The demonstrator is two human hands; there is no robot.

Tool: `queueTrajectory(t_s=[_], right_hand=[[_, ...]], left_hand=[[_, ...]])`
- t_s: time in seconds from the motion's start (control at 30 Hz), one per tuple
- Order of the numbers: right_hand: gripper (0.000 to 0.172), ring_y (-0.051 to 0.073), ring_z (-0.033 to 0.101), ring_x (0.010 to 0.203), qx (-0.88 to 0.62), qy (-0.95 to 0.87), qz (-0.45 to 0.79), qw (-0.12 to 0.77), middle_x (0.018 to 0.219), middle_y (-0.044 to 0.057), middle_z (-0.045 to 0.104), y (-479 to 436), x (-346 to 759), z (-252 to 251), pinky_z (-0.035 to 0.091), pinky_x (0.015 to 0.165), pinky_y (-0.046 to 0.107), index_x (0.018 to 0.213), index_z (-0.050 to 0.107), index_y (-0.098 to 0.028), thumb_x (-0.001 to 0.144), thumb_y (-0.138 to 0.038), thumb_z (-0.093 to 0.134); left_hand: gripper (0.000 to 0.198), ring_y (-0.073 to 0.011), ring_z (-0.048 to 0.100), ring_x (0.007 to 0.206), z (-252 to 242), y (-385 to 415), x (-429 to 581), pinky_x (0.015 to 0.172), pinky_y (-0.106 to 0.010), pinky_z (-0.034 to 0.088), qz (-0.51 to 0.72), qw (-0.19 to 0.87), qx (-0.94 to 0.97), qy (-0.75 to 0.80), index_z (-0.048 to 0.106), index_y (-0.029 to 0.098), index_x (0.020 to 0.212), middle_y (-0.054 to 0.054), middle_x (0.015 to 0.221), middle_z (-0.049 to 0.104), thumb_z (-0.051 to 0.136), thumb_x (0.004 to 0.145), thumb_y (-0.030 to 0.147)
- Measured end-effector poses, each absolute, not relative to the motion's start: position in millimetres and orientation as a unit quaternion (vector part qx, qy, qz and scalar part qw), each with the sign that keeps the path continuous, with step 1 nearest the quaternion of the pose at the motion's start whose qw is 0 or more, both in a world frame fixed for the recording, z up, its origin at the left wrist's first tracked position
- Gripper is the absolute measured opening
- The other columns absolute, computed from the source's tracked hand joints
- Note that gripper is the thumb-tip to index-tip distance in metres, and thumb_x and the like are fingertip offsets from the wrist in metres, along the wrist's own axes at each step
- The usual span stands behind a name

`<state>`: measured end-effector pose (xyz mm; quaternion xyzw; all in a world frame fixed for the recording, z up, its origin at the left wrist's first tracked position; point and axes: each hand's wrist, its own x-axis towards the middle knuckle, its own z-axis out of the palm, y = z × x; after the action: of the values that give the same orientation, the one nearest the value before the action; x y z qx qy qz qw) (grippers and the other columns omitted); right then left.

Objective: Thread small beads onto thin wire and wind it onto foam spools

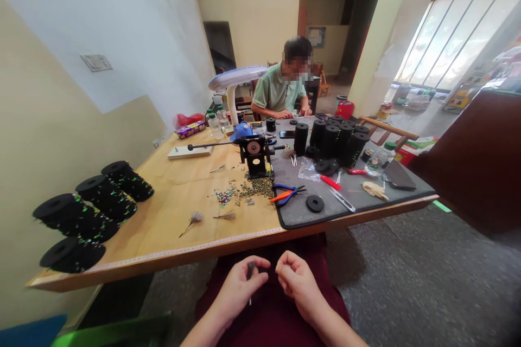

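Note:
My left hand (240, 287) is below the table's front edge, over my lap, with its fingers pinched on a small dark tuft with a thin stem (250, 271). My right hand (296, 279) is close beside it, fingers curled in; what it holds, if anything, is too small to make out. On the wooden table (171, 227) ahead stands a small black vise-like tool (255, 154). In front of that tool lie a heap of small metal pieces and coloured beads (244, 191). Two feather-like tufts (194, 220) lie nearer the table's edge.
Blue and orange pliers (287, 193), a red-handled tool (329, 181) and a black disc (315, 203) lie on a grey mat (366, 200). Black spools (93, 200) lie at left, tall black cylinders (334, 141) at the back. Another person (285, 89) sits at the far end by a lamp (237, 78).

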<state>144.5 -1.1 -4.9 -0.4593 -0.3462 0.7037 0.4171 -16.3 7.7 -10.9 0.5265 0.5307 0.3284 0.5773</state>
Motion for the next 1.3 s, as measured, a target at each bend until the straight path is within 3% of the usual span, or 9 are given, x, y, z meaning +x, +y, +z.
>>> queueTrajectory(t_s=[0.1,0.23,0.4,0.57,0.67,0.8,1.0,1.2,1.3], right_hand=[[0.020,0.000,0.021,0.033,-0.446,-0.341,0.726,0.398,0.040,-0.008,0.036,-1,145,-6,0.011,0.034,0.012,0.069,0.040,-0.015,0.062,-0.031,0.051],[0.018,-0.001,0.018,0.032,-0.435,-0.336,0.742,0.384,0.039,-0.009,0.036,-1,146,-9,0.009,0.033,0.012,0.069,0.042,-0.015,0.063,-0.030,0.050],[0.018,-0.001,0.022,0.032,-0.443,-0.364,0.731,0.369,0.041,-0.008,0.039,-1,148,-11,0.013,0.033,0.011,0.071,0.044,-0.014,0.066,-0.030,0.050],[0.033,0.005,0.052,0.054,-0.442,-0.445,0.703,0.336,0.072,0.004,0.061,3,150,-5,0.036,0.042,0.011,0.091,0.052,-0.010,0.072,-0.036,0.055],[0.039,0.007,0.057,0.069,-0.423,-0.491,0.681,0.341,0.082,0.005,0.061,7,147,2,0.046,0.055,0.015,0.101,0.052,-0.010,0.074,-0.037,0.058],[0.033,0.005,0.050,0.052,-0.450,-0.565,0.615,0.317,0.063,0.001,0.058,11,142,8,0.040,0.052,0.014,0.096,0.054,-0.010,0.081,-0.040,0.051],[0.024,0.002,0.044,0.046,-0.483,-0.631,0.520,0.312,0.050,-0.001,0.053,10,142,4,0.031,0.050,0.012,0.073,0.051,-0.011,0.083,-0.033,0.047],[0.041,0.002,0.028,0.032,-0.484,-0.518,0.603,0.365,0.039,-0.009,0.033,13,142,-8,0.018,0.037,0.012,0.074,0.040,-0.015,0.077,-0.055,0.048],[0.051,0.001,0.026,0.031,-0.482,-0.487,0.621,0.381,0.037,-0.010,0.031,14,145,-14,0.016,0.035,0.012,0.075,0.038,-0.015,0.071,-0.064,0.051]], left_hand=[[0.038,-0.0081,0.031,0.053,-4,9,-11,0.051,-0.020,0.027,0.345,0.582,0.532,0.509,0.065,0.013,0.101,0.005,0.056,0.038,0.066,0.072,0.037],[0.030,-0.0096,0.039,0.057,4,12,-10,0.053,-0.021,0.031,0.344,0.566,0.543,0.516,0.067,0.011,0.078,-0.002,0.064,0.055,0.063,0.075,0.040],[0.030,-0.0110,0.042,0.056,5,12,-16,0.052,-0.021,0.033,0.354,0.515,0.557,0.547,0.064,0.012,0.072,-0.002,0.062,0.056,0.062,0.076,0.042],[0.026,-0.0152,0.053,0.064,13,8,-14,0.062,-0.023,0.040,0.349,0.475,0.605,0.535,0.063,0.013,0.069,-0.005,0.066,0.063,0.059,0.079,0.037],[0.024,-0.0157,0.055,0.064,17,6,-12,0.062,-0.024,0.040,0.343,0.422,0.646,0.536,0.061,0.014,0.068,-0.005,0.066,0.063,0.055,0.082,0.033],[0.021,-0.0159,0.056,0.066,19,4,-12,0.063,-0.024,0.039,0.326,0.342,0.693,0.544,0.061,0.016,0.071,-0.004,0.070,0.063,0.051,0.084,0.029],[0.020,-0.0162,0.056,0.066,30,12,-20,0.062,-0.025,0.038,0.294,0.287,0.732,0.543,0.059,0.018,0.074,-0.004,0.071,0.062,0.048,0.086,0.028],[0.016,-0.0220,0.059,0.083,36,63,-28,0.074,-0.032,0.043,0.235,0.120,0.774,0.576,0.059,0.016,0.094,-0.009,0.090,0.064,0.046,0.085,0.021],[0.031,-0.0245,0.057,0.096,38,86,-29,0.084,-0.035,0.043,0.222,0.107,0.784,0.569,0.056,0.015,0.109,-0.011,0.103,0.063,0.054,0.077,0.015]])
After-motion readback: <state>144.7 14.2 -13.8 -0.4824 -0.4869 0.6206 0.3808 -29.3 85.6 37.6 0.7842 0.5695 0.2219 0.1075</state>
